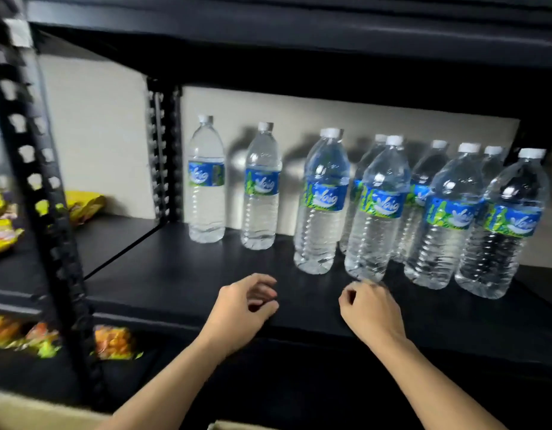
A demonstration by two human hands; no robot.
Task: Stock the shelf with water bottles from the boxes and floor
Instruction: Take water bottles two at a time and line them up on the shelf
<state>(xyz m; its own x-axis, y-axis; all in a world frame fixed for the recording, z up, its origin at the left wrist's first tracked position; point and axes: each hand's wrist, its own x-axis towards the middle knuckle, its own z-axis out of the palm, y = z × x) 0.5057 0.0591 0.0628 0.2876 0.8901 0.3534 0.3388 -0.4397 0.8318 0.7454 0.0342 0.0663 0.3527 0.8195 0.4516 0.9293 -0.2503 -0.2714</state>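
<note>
1. Head view: nine water bottles stand upright on the black shelf, crowded from the middle toward 3 o'clock, probably to fill it in rows.
2. Left hand and right hand hover at 6 o'clock over the front edge, fingers loosely curled, holding nothing.
3. Snack packets lie at 9 o'clock.
</note>
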